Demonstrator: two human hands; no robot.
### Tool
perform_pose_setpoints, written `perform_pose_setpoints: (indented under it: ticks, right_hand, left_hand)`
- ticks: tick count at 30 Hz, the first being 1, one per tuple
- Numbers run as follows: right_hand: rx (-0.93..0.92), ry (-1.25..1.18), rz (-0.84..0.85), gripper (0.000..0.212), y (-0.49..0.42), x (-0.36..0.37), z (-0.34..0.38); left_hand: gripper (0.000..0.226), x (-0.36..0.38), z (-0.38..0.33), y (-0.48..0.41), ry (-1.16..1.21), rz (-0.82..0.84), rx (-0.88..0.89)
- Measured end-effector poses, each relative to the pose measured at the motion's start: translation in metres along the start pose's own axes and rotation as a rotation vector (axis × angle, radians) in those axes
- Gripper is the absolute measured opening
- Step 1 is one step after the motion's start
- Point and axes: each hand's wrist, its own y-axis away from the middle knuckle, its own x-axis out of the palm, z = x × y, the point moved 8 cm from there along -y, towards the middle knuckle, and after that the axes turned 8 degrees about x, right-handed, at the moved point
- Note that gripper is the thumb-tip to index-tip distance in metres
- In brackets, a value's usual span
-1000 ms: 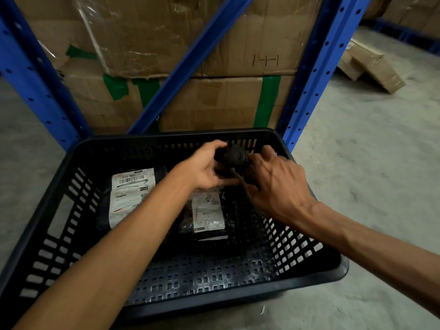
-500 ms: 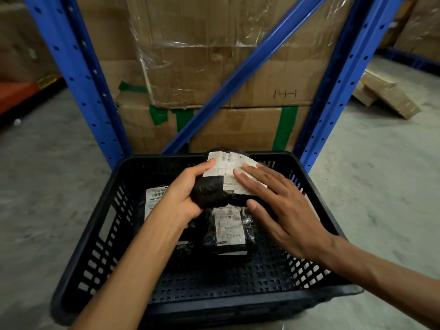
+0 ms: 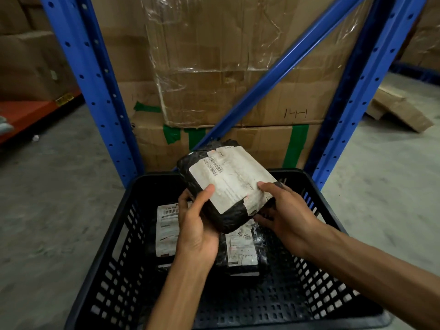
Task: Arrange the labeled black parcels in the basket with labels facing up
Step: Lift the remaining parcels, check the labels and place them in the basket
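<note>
I hold a black parcel [image 3: 226, 184] with a large white label facing up, lifted above the black plastic basket [image 3: 114, 265]. My left hand [image 3: 197, 225] grips its near-left corner, thumb on the label. On the near-right edge my right hand [image 3: 283, 215] holds it, thumb on top and fingers underneath. Two more black parcels lie on the basket floor with labels up: one at the left [image 3: 166, 229], partly behind my left hand, and one in the middle [image 3: 241, 251], partly under the held parcel.
The basket stands on a grey concrete floor against a blue metal rack [image 3: 95, 96] with a diagonal brace. Stacked cardboard boxes [image 3: 214, 75] with green tape fill the rack behind it. Flattened cardboard [image 3: 400, 110] lies on the floor at the right.
The parcel has come up out of the basket and turned so its whole label faces up. My right hand went from lying flat on it to gripping its edge.
</note>
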Motion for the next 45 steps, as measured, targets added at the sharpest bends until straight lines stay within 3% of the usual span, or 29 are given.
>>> perform_pose_setpoints:
  ticks: [7, 14, 17, 21, 24, 26, 30, 34, 39, 42, 45]
  right_hand:
    - [-0.005, -0.068, 0.032, 0.06, -0.012, -0.013, -0.003]
    - [-0.149, 0.002, 0.106, 0.051, -0.015, -0.014, 0.028]
    - [-0.176, -0.026, 0.167, 0.047, -0.019, -0.009, 0.04]
    - [-0.157, 0.049, 0.178, 0.063, -0.021, -0.004, 0.04]
    - [-0.088, 0.027, 0.196, 0.06, -0.023, -0.001, 0.027]
    - [-0.068, 0.03, 0.229, 0.055, -0.021, 0.003, 0.014]
    - [-0.111, 0.143, 0.241, 0.081, -0.014, 0.003, -0.001]
    - [-0.136, 0.243, 0.34, 0.044, -0.012, 0.0, 0.009]
    - [-0.117, 0.328, 0.37, 0.06, -0.017, 0.004, 0.026]
    - [-0.119, 0.388, 0.383, 0.036, -0.018, 0.007, 0.032]
    - [-0.101, 0.415, 0.39, 0.031, -0.015, 0.008, 0.029]
  left_hand:
    - [0.081, -0.022, -0.016, -0.008, -0.196, 0.038, 0.079]
    - [0.038, -0.023, -0.025, -0.013, -0.434, 0.126, -0.082]
    - [0.03, -0.019, -0.02, -0.009, -0.471, 0.144, -0.155]
    - [0.045, -0.026, -0.023, -0.012, -0.237, 0.0, -0.183]
    - [0.063, -0.027, -0.023, -0.01, 0.028, -0.028, -0.222]
    - [0.063, -0.016, -0.019, -0.009, 0.015, 0.037, -0.209]
    - [0.042, -0.003, -0.022, -0.02, -0.199, 0.045, -0.139]
    - [0.031, -0.012, -0.034, -0.028, -0.259, 0.122, -0.211]
    - [0.039, -0.009, -0.028, -0.023, -0.377, 0.314, -0.322]
    - [0.034, 0.001, -0.025, -0.018, -0.443, 0.432, -0.313]
    - [0.029, 0.0, -0.024, -0.021, -0.464, 0.43, -0.322]
